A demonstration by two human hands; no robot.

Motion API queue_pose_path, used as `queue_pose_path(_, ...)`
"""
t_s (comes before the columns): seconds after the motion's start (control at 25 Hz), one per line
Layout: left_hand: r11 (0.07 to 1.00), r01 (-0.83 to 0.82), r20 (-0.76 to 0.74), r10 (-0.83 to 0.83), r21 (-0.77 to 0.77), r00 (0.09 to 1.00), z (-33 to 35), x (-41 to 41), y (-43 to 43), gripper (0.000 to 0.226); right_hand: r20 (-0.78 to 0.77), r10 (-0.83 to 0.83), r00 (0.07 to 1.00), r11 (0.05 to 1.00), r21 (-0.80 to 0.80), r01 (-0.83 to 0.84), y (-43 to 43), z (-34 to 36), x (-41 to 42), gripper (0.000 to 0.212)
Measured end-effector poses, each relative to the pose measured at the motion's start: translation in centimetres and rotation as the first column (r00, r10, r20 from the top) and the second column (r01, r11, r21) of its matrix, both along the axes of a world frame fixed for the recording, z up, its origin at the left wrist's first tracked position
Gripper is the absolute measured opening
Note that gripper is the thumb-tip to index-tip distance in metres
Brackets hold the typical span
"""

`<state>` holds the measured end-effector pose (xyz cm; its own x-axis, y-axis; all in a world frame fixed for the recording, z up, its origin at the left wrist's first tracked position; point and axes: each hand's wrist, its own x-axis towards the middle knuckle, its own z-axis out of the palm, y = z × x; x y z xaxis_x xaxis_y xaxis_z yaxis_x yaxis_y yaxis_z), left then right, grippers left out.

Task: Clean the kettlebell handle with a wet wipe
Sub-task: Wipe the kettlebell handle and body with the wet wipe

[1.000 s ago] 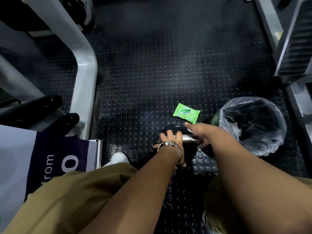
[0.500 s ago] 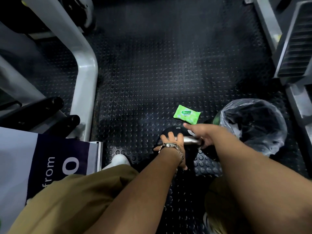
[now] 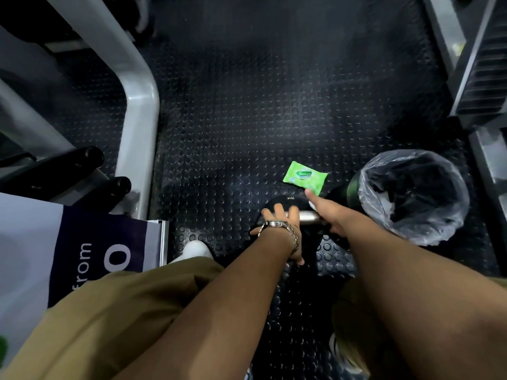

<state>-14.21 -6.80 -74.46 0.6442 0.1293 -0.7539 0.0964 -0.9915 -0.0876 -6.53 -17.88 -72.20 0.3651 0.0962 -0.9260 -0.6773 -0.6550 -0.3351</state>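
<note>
Bracing the black kettlebell (image 3: 282, 204) on the studded rubber floor, the left hand (image 3: 279, 218) wraps its steel handle (image 3: 308, 217) while the right hand (image 3: 326, 212), closed on a barely visible white wipe, has slid rightward along it, below the green wipe packet (image 3: 305, 177).

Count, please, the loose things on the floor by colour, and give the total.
Green: 1, the wipes pack
Black: 1, the kettlebell with a metal handle
Dark with clear liner: 1, the bin
Total: 3
</note>
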Motion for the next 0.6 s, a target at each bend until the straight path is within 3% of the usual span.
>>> queue_pose_path(0.08, 1.000, -0.014, -0.006, 0.013, -0.005, 1.000, 0.1, 0.0, 0.0, 0.141, -0.042, 0.076, 0.996, 0.997, -0.021, -0.077, 0.4, 0.9, 1.3, 0.091)
queue_pose_path(0.16, 0.999, -0.030, -0.006, 0.030, -0.015, 1.000, 0.4, 0.0, 0.0, 0.140, -0.119, 0.203, 0.972, 0.974, -0.079, -0.213, 1.4, 2.7, 2.9, 0.098)
queue_pose_path(0.24, 0.999, -0.037, -0.008, 0.037, -0.009, 0.999, 0.9, 0.0, 0.0, 0.138, -0.158, 0.301, 0.941, 0.942, -0.104, -0.319, 2.6, 4.2, 4.1, 0.087)
queue_pose_path(0.32, 0.999, -0.052, -0.033, 0.051, -0.017, 0.998, 1.5, 0.0, 0.0, 0.138, -0.132, 0.408, 0.904, 0.893, -0.149, -0.425, 3.3, 5.1, 4.0, 0.072)
queue_pose_path(0.4, 0.999, -0.046, -0.027, 0.045, -0.026, 0.999, 2.1, -0.1, 0.0, 0.139, -0.032, 0.479, 0.877, 0.861, -0.181, -0.476, 2.5, 4.3, 2.8, 0.077)
queue_pose_path(0.44, 0.998, -0.049, -0.018, 0.048, -0.027, 0.999, 2.1, -0.1, 0.0, 0.138, 0.032, 0.425, 0.905, 0.897, -0.150, -0.416, 1.6, 3.3, 1.7, 0.079)
queue_pose_path(0.52, 0.999, -0.047, -0.013, 0.047, -0.016, 0.999, 1.8, -0.1, 0.0, 0.136, 0.055, 0.122, 0.991, 0.992, -0.046, -0.119, 0.1, 1.6, 0.0, 0.082)
queue_pose_path(0.6, 1.000, -0.024, -0.022, 0.023, -0.009, 0.999, 1.3, 0.0, 0.0, 0.139, 0.016, -0.027, 1.000, 1.000, -0.001, 0.027, -0.1, 1.2, -0.3, 0.086)
